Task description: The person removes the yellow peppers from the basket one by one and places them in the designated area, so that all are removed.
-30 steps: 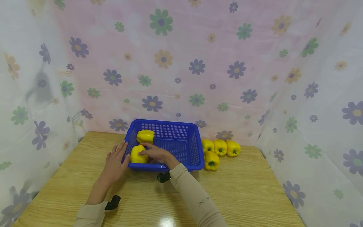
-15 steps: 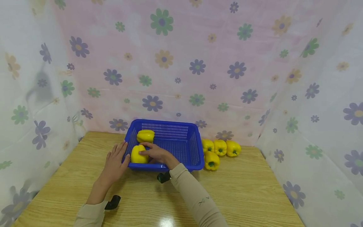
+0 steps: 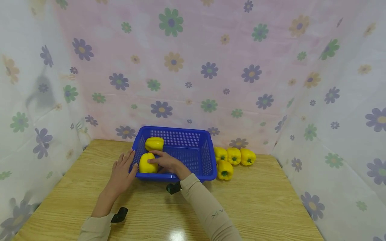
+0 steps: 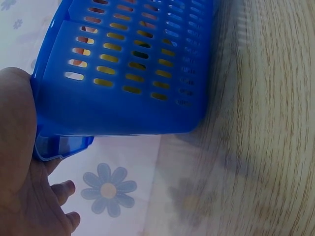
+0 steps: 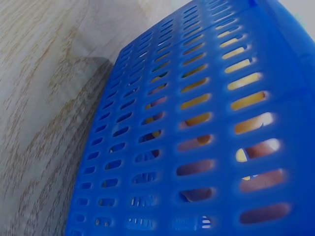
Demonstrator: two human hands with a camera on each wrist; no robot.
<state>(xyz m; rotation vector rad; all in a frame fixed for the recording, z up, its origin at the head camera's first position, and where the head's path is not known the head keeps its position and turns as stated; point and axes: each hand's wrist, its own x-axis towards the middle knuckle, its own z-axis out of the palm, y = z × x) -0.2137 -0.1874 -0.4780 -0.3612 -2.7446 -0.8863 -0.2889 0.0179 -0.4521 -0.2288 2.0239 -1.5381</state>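
A blue plastic basket (image 3: pixel 181 177) with slotted walls stands on the table. Inside it, at the front left, my right hand (image 3: pixel 167 163) grips a yellow bell pepper (image 3: pixel 147 164), thumb and fingers around its right side. Behind that one lies a second yellow bell pepper (image 3: pixel 154 144) on its side. My left hand (image 3: pixel 122 172) rests on the basket's left rim with its fingers extended. In the left wrist view, the left hand (image 4: pixel 22 162) lies at the rim, and yellow shows through the slots. The right wrist view shows mostly the basket wall (image 5: pixel 197 113), with pepper and fingers partly visible through it.
Several yellow bell peppers (image 3: pixel 234 156) stand on the table close to the basket's right side. A wooden tabletop (image 3: pixel 259 204) extends in front. Flowered cloth (image 3: pixel 193 93) hangs behind and on both sides.
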